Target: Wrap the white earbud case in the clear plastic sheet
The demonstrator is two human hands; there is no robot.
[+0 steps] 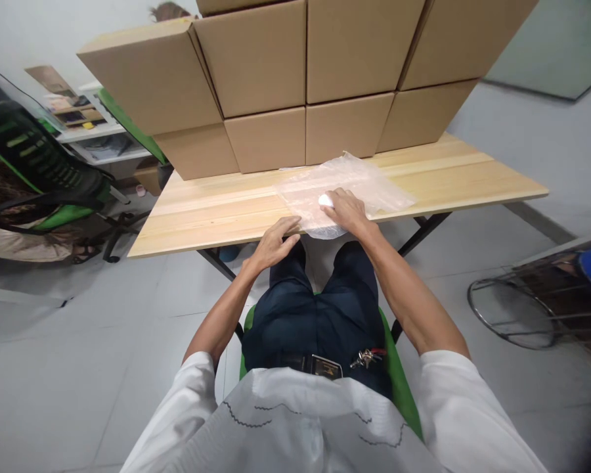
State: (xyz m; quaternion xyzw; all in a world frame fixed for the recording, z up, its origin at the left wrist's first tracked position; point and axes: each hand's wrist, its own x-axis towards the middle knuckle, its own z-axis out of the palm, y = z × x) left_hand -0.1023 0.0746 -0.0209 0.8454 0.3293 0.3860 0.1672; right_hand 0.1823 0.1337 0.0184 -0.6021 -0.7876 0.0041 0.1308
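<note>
A thin translucent plastic sheet (387,194), perhaps a bag, lies crumpled on the wooden table (201,213), its near end hanging over the front edge. My right hand (345,209) rests on top of it, fingers curled round a small white rounded object (325,200). Most of that object is hidden by the hand, so its kind does not show. To the left, my left hand (277,242) is at the table's front edge beside the sheet, fingers stretched out and thumb apart, holding nothing.
Stacked cardboard boxes (266,138) form a wall along the table's back. A green and black office chair (39,157) stands at left, near a white shelf (111,146). At right is a stool (515,312) with metal rings. Part of a person's head (168,11) shows behind the boxes.
</note>
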